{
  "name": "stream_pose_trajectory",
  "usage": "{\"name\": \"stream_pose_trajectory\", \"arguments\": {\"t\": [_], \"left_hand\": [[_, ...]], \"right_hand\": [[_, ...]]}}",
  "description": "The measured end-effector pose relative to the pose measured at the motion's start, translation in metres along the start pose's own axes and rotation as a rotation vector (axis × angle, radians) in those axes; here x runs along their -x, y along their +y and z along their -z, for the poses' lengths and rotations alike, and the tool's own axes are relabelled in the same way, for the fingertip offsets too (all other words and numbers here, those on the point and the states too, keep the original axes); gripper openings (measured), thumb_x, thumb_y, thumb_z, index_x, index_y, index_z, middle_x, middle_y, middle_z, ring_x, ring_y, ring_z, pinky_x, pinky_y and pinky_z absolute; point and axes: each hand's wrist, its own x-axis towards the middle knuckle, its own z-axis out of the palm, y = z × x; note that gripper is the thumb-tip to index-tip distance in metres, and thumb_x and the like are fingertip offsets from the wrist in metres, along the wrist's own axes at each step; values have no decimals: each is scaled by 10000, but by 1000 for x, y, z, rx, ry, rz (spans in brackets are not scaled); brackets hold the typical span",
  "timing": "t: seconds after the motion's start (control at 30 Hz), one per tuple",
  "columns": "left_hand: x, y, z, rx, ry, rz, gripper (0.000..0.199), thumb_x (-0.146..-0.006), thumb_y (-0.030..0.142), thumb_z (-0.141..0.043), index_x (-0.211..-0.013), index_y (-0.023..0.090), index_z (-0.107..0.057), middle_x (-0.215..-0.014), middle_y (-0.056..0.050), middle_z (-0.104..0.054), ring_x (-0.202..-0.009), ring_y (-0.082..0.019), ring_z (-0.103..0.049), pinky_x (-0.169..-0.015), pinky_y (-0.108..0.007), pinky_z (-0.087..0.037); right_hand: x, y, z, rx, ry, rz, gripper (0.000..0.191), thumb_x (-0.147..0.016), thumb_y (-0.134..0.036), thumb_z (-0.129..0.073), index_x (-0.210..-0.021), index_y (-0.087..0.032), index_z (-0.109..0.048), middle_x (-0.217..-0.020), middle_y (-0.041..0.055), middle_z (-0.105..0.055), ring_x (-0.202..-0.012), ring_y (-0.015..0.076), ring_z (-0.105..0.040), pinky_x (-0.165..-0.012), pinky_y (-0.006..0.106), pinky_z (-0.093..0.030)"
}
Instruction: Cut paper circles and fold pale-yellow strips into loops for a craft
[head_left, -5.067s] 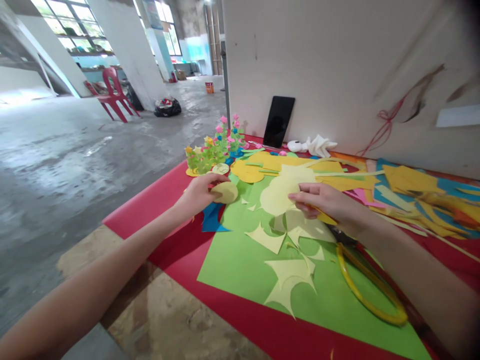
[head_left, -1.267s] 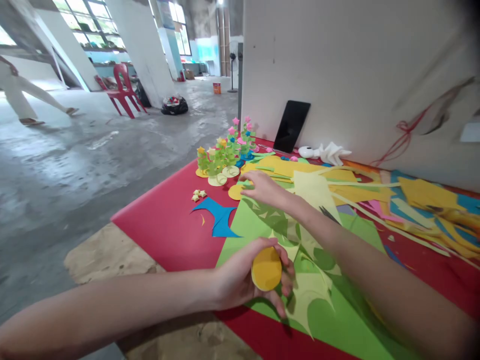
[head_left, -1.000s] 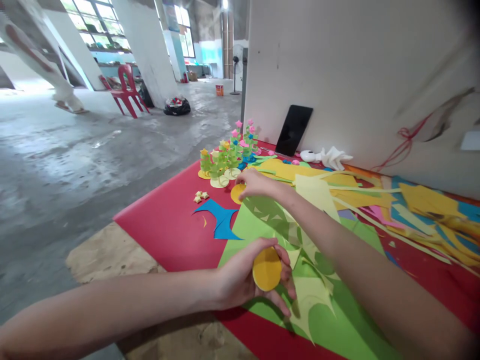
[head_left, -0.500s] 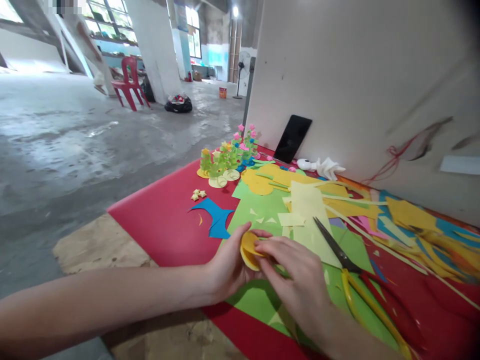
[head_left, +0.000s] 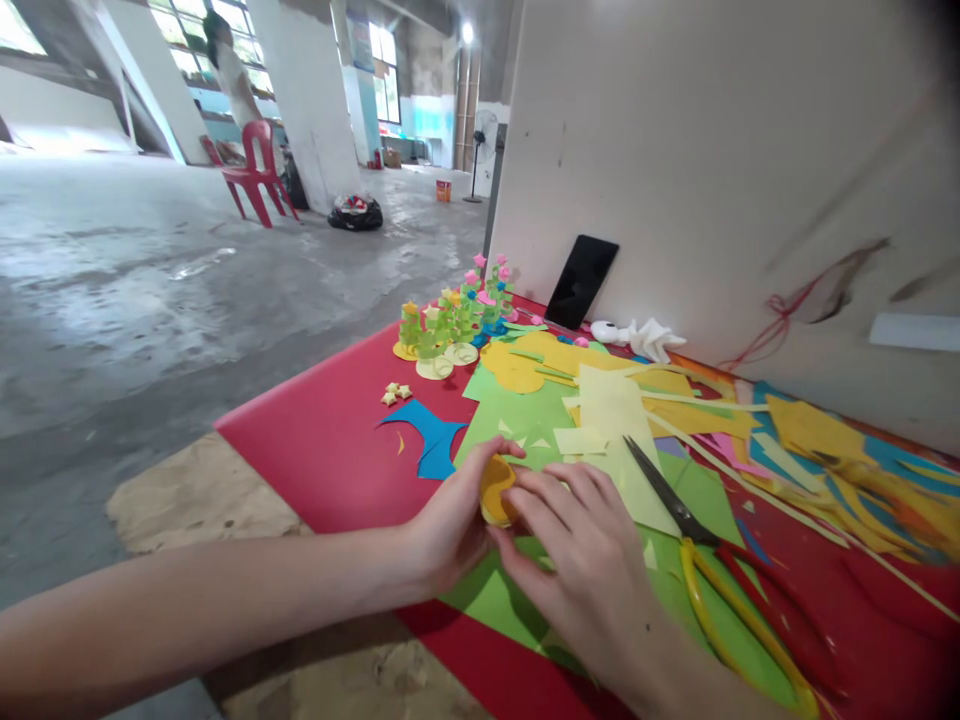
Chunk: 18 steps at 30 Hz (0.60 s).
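Note:
A curled piece of yellow paper (head_left: 495, 488) sits in my left hand (head_left: 459, 515), whose fingers and thumb wrap round it. The fingertips of my right hand (head_left: 577, 540) pinch the paper's right edge, and part of it is hidden by them. Below both hands lies a sheet of green paper (head_left: 491, 610). To the right, a pair of scissors (head_left: 694, 525) with one yellow and one red handle rests with its blades closed or nearly so. Left of my hands are a blue paper offcut (head_left: 439, 440) and several small pale-yellow paper stars (head_left: 396, 392).
Small paper flowers (head_left: 450, 325) on round bases stand at the table's far end. A dark phone (head_left: 582, 282) leans on the wall. Yellow and blue scraps (head_left: 862, 470) pile up at right. A red chair (head_left: 259, 172) and a person (head_left: 236, 85) are across the room.
My right hand has shifted slightly, its fingers lower on the yellow paper, which now looks more tightly curled. A person stands more fully in view behind the chair.

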Motion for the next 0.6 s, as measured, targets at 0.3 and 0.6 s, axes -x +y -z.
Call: {"name": "stream_pose_trajectory", "arguments": {"t": [0.3,0.6], "left_hand": [[-2,20,-8,32,75,-78,179,-837,257,-449,-685,165,-474,-649,11,-528,-550,-86,-539,-542,-180,-445],[-15,46,0,-281,115,-615,172,-850,225,-355,-810,194,-519,-878,-13,-516,-908,-134,-490,-836,-232,-402]], "right_hand": [[-20,2,-13,43,49,113,111,-820,-132,-533,-815,-156,-641,-828,66,-712,-764,209,-577,-692,385,-371],[-65,63,-26,-279,-97,-553,196,-883,-302,-523,-973,-140,-588,-913,30,-630,-742,142,-613,-649,322,-526]]}}
